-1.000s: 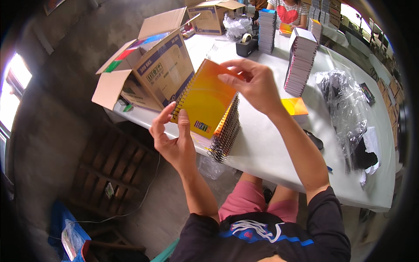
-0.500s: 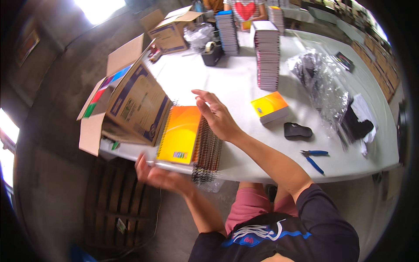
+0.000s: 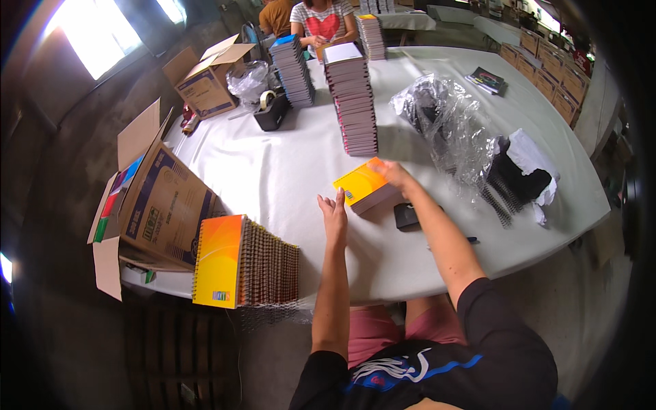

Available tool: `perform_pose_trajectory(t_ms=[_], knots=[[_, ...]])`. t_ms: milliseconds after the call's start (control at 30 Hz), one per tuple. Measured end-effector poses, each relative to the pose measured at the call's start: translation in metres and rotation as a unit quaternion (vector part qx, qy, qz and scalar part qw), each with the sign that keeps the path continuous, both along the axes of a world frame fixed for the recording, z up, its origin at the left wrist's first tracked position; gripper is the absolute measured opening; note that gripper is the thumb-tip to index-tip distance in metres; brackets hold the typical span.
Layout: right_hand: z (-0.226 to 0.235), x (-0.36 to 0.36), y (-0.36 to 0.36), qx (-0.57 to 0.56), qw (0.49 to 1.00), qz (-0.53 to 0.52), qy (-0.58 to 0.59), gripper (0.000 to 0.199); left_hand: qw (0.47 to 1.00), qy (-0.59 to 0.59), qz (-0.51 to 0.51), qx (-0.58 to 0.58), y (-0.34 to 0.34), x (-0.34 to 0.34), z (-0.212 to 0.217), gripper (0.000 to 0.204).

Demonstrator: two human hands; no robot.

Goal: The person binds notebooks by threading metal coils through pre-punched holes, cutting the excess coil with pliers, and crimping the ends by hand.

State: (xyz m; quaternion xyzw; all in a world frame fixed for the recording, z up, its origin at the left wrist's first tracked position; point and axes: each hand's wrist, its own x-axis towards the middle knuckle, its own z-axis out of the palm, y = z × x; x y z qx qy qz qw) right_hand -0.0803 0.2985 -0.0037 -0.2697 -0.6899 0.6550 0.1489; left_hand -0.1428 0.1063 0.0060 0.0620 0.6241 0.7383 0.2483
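Observation:
A short stack of yellow-and-orange spiral notebooks [image 3: 361, 183] lies on the white table in front of me. My left hand [image 3: 333, 217] is at its near left corner, fingers stretched and apart, holding nothing. My right hand [image 3: 395, 176] reaches over its far right corner, fingers extended against the top cover and a little blurred; I see no grip around the stack. To the left, a larger row of spiral notebooks [image 3: 220, 263] sits at the table's front edge, orange-yellow cover showing, with neither hand on it.
An open cardboard box [image 3: 164, 212] tilts at the left. Beyond are a tall notebook stack [image 3: 352, 102], a tape dispenser [image 3: 272, 113] and another box [image 3: 208, 92]. Clear plastic wrap [image 3: 444, 123] and black-and-white cloth [image 3: 523, 167] lie right. A black object [image 3: 406, 217] sits beside my right forearm. A person [image 3: 324, 27] works opposite.
Both hands have left the larger notebook row on the left and moved right to the short stack. The view has shifted right. My right forearm now partly covers the blue-handled pliers.

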Motion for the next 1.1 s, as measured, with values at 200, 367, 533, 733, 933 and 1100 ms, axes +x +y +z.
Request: perform_pose_trajectory(t_ms=[200,367,533,733,933,1100], knots=[[-0.003,0.027,-0.059,0.163,0.978,-0.072,-0.108,0.059,0.979,0.119,-0.15,-0.074,-0.013,-0.02,-0.021,0.066],[-0.002,0.066,-0.097,0.189,0.974,-0.09,-0.086,0.071,0.81,0.476,-0.001,-0.343,-0.037,0.038,0.01,0.055],[0.054,0.139,-0.093,0.168,0.98,0.018,0.108,0.056,0.699,0.606,-0.161,-0.345,-0.043,0.051,0.032,0.044],[0.071,0.291,-0.03,0.265,0.937,0.011,-0.229,0.022,0.638,0.637,-0.235,-0.364,-0.029,0.026,0.051,0.022],[0.02,0.316,0.027,0.489,0.798,-0.268,-0.228,0.029,0.743,0.422,-0.352,-0.382,-0.016,-0.012,0.087,0.023],[0.01,0.273,0.036,0.47,0.772,-0.25,-0.347,0.028,0.751,0.366,-0.371,-0.406,-0.016,-0.024,0.091,0.032]])
